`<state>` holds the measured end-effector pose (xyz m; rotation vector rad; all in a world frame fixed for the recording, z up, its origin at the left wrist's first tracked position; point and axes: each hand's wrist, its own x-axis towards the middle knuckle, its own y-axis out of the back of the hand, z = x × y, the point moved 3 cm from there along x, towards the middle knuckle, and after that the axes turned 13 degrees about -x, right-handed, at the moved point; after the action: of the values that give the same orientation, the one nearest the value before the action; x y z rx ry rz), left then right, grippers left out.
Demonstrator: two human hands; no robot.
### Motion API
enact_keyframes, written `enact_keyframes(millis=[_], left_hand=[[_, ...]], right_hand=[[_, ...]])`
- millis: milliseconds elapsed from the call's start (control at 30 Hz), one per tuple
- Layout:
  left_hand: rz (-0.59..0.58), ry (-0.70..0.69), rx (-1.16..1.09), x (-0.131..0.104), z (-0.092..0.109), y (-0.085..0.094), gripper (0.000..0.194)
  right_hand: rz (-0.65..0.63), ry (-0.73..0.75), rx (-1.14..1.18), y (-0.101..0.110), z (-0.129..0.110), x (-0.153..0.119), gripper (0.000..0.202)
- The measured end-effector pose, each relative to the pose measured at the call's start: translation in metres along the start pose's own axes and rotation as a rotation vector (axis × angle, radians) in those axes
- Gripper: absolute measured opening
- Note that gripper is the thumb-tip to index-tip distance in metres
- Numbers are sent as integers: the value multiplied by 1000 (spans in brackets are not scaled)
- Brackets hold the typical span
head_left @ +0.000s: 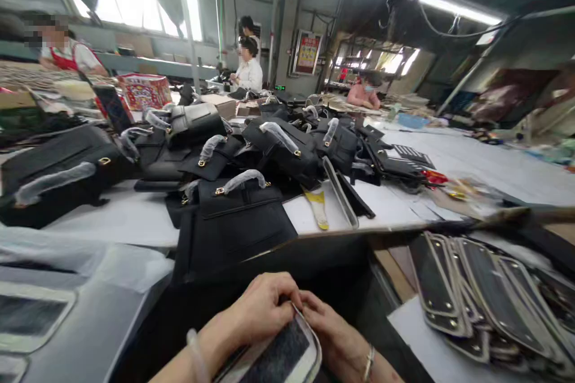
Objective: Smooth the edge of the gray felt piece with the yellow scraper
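Both my hands meet low in the middle of the view on one flat oval panel (287,350), dark in the centre with a pale rim. My left hand (260,308) curls over its top left edge. My right hand (330,329), with a ring on one finger, pinches the rim from the right. Beneath my hands lies a dark piece (341,269), perhaps a bag. Just beyond it a black handbag (233,221) with a wrapped handle lies on the white table (135,221).
Many black handbags (278,149) with wrapped handles are heaped across the table. A row of overlapping oval panels (485,293) lies at the right. A yellow-tipped tool (318,206) rests near the table edge. Three other people work at the far benches.
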<state>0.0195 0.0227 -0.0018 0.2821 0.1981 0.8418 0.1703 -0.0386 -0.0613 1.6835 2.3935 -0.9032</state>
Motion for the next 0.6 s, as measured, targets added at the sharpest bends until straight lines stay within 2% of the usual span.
enact_keyframes(millis=[100,233,500,600], left_hand=[[-17,3,-1,-1,1,1,22],[-16,10,-1,-3,0,-1,21],[-47,53,-84,-2,-3,3,20],[-84,67,-140,1,-5,7,19]], right_hand=[[-72,-6,14,-12,-3,-3,32],[-54,-1,-107,-15,-5,-5,34],[88,153,-783,-19,-32,-11,38],[119,146,-898,-22,-36,-9,40]])
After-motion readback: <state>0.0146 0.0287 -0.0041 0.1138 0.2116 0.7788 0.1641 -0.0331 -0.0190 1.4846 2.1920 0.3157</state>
